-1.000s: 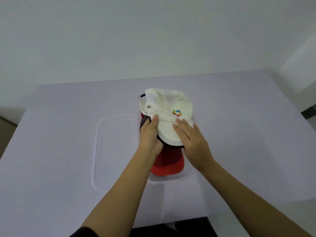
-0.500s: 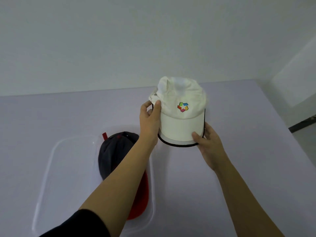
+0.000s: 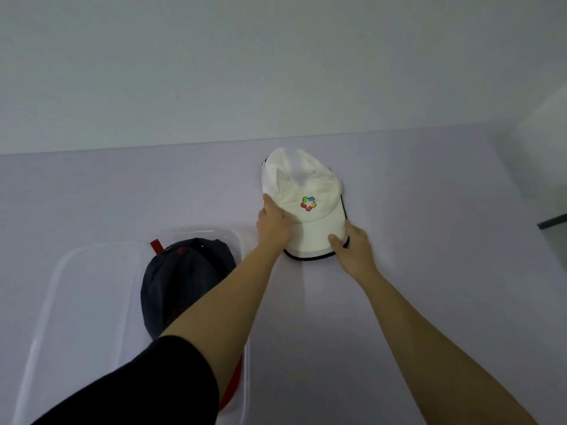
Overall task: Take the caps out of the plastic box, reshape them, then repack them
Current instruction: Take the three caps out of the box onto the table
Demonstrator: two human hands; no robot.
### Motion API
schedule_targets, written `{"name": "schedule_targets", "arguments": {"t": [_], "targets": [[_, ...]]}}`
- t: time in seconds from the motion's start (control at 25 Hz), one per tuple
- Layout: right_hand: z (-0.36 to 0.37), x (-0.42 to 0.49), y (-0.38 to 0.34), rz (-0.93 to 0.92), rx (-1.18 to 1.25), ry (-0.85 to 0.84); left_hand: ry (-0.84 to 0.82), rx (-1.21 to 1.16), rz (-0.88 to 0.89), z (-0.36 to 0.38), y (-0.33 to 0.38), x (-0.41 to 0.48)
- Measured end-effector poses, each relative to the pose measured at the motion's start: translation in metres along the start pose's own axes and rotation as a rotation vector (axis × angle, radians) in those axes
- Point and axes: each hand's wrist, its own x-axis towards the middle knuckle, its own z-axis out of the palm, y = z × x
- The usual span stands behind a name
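Note:
A white cap (image 3: 303,191) with a coloured logo and a black-edged brim rests on the table, right of the box. My left hand (image 3: 273,223) grips its left side near the brim. My right hand (image 3: 352,246) holds the brim's right corner. The clear plastic box (image 3: 230,234) sits at the lower left. Inside it lies a dark navy cap (image 3: 181,277) with a red strap and a red brim, partly hidden by my left forearm.
The clear lid (image 3: 82,302) lies flat just left of the box. The pale lilac table (image 3: 429,225) meets a plain wall at the back. A dark object (image 3: 555,220) shows at the far right edge.
Both hands lifted the white cap off the stack in the box, carried it to the right, and brought it down onto the table. The navy cap is now uncovered in the box.

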Motion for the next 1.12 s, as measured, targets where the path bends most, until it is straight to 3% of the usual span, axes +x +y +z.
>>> {"name": "schedule_targets", "arguments": {"t": [0.12,0.32,0.6,0.68,0.84,1.12], "targets": [[0.008,-0.007,-0.013,-0.020,-0.148,0.086,-0.016,0.088,0.074,-0.010,0.006,-0.008],[0.046,-0.062,-0.053,-0.189,-0.048,0.092,0.119,0.118,0.299,-0.067,-0.008,-0.050],[0.128,-0.168,-0.101,-0.524,-0.119,0.014,0.299,0.179,0.160,-0.171,-0.104,-0.100],[0.147,-0.185,-0.102,-0.454,-0.211,-0.038,0.257,0.256,0.119,-0.185,-0.130,-0.103],[0.176,-0.194,-0.101,-0.188,-0.268,-0.204,0.115,0.344,0.223,-0.185,-0.147,-0.099],[0.169,-0.213,-0.104,-0.211,-0.010,0.002,0.032,0.124,0.331,-0.205,-0.125,-0.129]]}}
